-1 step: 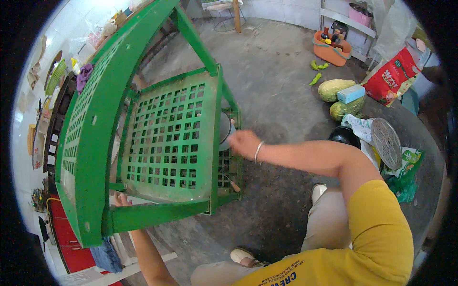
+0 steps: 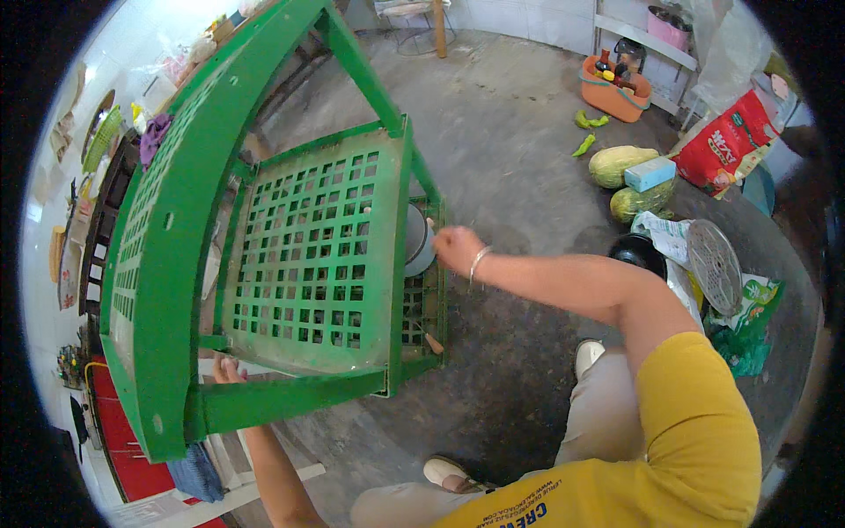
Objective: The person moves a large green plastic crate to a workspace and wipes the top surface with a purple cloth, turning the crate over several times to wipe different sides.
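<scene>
A green metal rack (image 2: 299, 398) with square-holed shelves stands tilted in front of me. My left hand (image 2: 229, 369) is behind its front rail, which hides most of the palm. The fingertips that show are curled together; what they hold is hidden. My right hand (image 2: 458, 250), with a bracelet on the wrist, is closed in the air at the rack's right side. Anything inside its fingers is hidden. Beside it, a grey round pot (image 2: 417, 242) sits on the lower shelf, partly covered by the upper one. A wooden-handled tool (image 2: 433, 343) lies on that lower shelf.
On the floor at right are squashes (image 2: 620, 165) with a light-blue box (image 2: 650, 173), green peppers (image 2: 584, 144), an orange basket of bottles (image 2: 613, 92), a red bag (image 2: 729, 141), a black bowl (image 2: 637, 253) and a perforated metal disc (image 2: 713, 267). A red cabinet (image 2: 132, 431) stands at left.
My right hand has shifted slightly right and away from the pot, still closed. My left hand stays behind the rail, and the rack is nearly unmoved.
</scene>
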The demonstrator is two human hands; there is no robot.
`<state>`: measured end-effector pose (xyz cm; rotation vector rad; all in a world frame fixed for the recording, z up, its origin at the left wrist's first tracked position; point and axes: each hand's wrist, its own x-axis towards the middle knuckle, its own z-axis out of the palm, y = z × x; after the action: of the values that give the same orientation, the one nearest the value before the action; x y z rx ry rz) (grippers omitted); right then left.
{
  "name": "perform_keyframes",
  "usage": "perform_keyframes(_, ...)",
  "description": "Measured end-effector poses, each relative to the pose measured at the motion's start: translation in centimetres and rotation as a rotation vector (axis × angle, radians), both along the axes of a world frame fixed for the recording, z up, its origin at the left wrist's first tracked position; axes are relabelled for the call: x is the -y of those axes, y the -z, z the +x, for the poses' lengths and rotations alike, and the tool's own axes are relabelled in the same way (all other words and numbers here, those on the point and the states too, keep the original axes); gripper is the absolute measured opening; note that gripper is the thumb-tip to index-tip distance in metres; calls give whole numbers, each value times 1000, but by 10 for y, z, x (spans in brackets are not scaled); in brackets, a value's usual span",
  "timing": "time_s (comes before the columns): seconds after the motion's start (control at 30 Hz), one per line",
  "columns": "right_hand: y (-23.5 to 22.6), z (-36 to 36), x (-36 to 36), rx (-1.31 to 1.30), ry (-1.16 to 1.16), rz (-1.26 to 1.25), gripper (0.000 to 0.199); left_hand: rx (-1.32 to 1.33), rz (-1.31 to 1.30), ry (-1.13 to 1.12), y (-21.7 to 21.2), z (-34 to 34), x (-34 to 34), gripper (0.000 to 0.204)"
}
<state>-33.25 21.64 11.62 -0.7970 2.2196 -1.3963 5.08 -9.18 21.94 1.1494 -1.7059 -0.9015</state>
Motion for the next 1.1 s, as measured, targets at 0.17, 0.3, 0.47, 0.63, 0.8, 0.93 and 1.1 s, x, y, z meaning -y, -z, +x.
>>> perform_keyframes(0.17, 54, -38, 43, 329, -69, 275, 30, -200, 111, 188, -1, -7, -52, 39)
perform_keyframes(0.3, 103, -34, 87, 516, 78, 56, 46, -384, -39, 269, -28, -29, -86, 38)
perform_keyframes(0.47, 104, -32, 100, 879, 93, -58, 35, -304, -267, 408, -63, -45, -150, 37)
perform_keyframes(0.63, 136, -48, 112, 1141, 160, -109, 29, -214, -296, 365, -70, -66, -182, 37)
perform_keyframes(0.8, 134, -28, 122, 717, 201, 72, 55, -364, -38, 201, -62, -76, -203, 35)
perform_keyframes(0.93, 118, -36, 114, 645, 148, 56, 55, -418, 9, 337, -62, -66, -206, 32)
perform_keyframes(1.1, 113, -29, 82, 592, 110, -73, 46, -483, 14, 210, -52, -73, -207, 32)
